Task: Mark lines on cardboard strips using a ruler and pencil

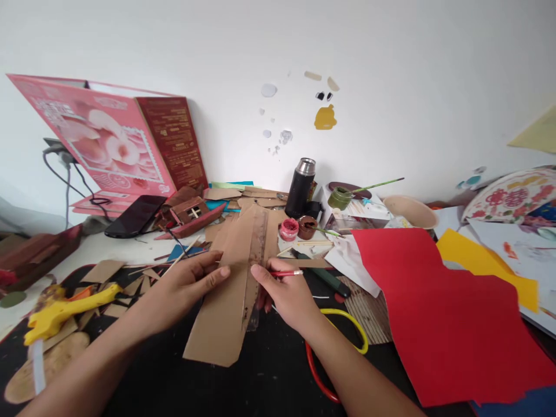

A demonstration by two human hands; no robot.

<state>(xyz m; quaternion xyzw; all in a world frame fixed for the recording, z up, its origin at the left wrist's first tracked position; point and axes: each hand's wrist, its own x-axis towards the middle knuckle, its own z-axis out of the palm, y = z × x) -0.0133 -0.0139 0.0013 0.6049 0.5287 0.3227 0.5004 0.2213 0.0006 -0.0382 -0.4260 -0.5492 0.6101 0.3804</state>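
A strip of brown cardboard is held tilted above the black work surface, its lower end toward me. My left hand grips its left edge, thumb on top and fingers partly hidden behind. Along the right side of the cardboard lies a clear plastic ruler. My right hand pinches ruler and cardboard there, with its thumb on the ruler. A red pencil is tucked in the same hand, its eraser end pointing right; its tip is hidden.
Scissors with yellow and red handles lie by my right forearm. Red paper covers the right side. A yellow glue gun sits left among cardboard scraps. Behind are paint jars, a black flask and a small brown model boat.
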